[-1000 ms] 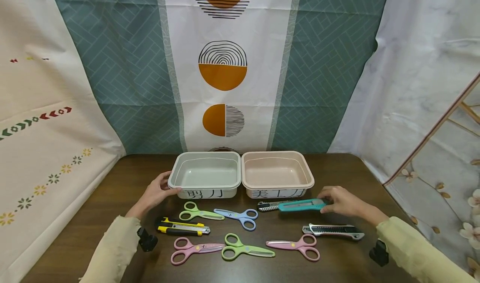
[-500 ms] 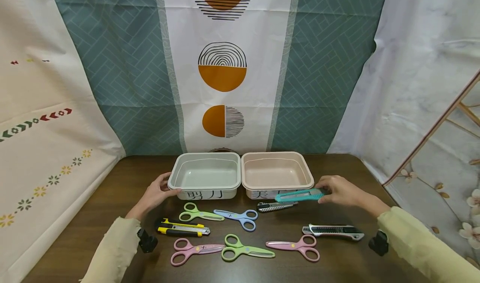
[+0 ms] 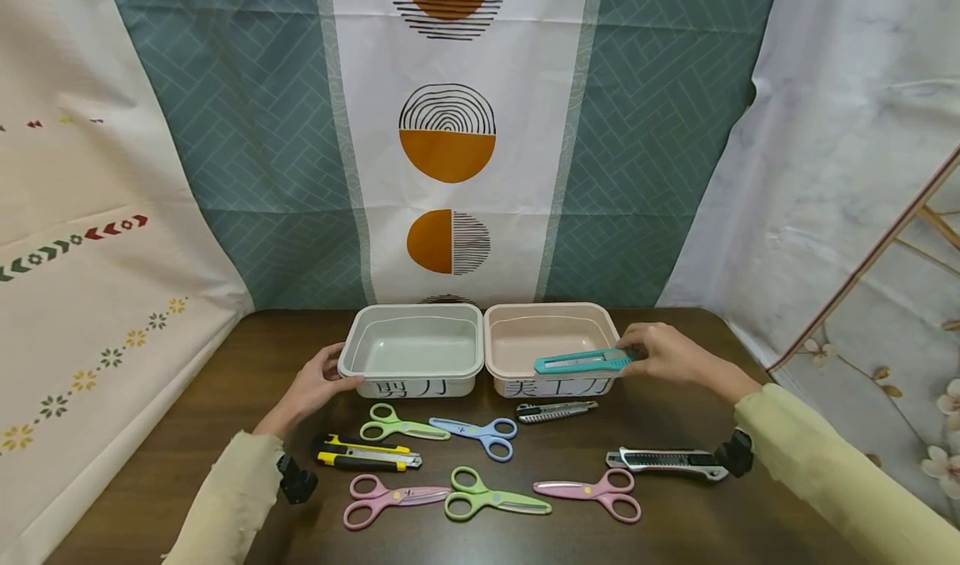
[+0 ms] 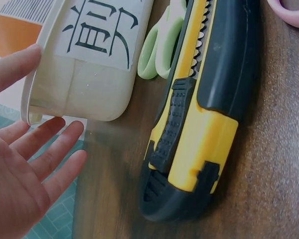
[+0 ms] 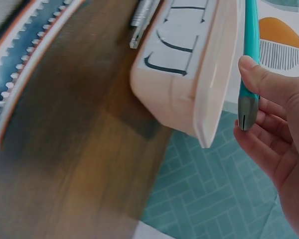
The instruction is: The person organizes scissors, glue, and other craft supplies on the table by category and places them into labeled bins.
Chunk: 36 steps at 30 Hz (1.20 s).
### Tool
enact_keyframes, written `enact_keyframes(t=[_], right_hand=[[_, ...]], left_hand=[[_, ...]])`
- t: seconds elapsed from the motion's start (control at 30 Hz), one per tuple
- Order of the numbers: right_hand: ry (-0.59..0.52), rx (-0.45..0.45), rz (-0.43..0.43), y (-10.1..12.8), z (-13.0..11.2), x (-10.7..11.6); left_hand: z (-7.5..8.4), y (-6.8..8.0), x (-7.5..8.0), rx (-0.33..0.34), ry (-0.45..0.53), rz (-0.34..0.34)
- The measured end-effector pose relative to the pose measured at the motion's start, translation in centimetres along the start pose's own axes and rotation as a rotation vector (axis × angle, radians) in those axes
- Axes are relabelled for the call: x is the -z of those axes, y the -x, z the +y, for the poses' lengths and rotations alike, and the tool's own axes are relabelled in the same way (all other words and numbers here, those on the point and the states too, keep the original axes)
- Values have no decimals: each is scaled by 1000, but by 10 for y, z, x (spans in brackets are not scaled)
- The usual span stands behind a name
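One slim teal plastic utility knife [image 3: 581, 362], light, stiff and best pinched by its end, hangs from the right hand [image 3: 663, 352] above the pink plastic tray [image 3: 607, 328], while the relaxed, open-fingered left hand [image 3: 315, 382] touches the pale green tray [image 3: 352, 357].

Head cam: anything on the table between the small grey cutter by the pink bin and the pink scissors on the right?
Nothing: in the head view bare wood runs from the small grey cutter to the pink scissors. The black-and-grey cutter lies off to the right.

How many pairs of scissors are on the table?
5: green pair and blue pair in front of the white bin, pink pair, green pair and pink pair nearest the camera. None appear hidden.
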State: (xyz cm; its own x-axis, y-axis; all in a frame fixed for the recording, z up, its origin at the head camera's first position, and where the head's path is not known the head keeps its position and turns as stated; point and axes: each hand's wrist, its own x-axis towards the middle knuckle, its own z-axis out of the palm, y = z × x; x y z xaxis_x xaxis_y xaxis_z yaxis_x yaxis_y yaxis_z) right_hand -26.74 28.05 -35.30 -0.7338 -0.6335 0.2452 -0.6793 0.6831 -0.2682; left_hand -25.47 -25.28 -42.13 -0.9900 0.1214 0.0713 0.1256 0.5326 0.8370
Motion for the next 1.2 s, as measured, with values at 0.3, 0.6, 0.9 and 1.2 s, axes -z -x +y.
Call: enact_keyframes(t=[0.3, 0.6, 0.9, 1.2], right_hand=[[35, -17, 13, -15, 0, 3], [75, -34, 36, -23, 4, -1], [77, -44, 52, -28, 9, -7], [58, -59, 64, -31, 13, -15]], left_hand=[[0, 2, 1, -2, -3, 4], [-1, 3, -1, 5, 13, -14], [0, 2, 0, -2, 6, -4], [0, 1, -1, -19, 11, 1]])
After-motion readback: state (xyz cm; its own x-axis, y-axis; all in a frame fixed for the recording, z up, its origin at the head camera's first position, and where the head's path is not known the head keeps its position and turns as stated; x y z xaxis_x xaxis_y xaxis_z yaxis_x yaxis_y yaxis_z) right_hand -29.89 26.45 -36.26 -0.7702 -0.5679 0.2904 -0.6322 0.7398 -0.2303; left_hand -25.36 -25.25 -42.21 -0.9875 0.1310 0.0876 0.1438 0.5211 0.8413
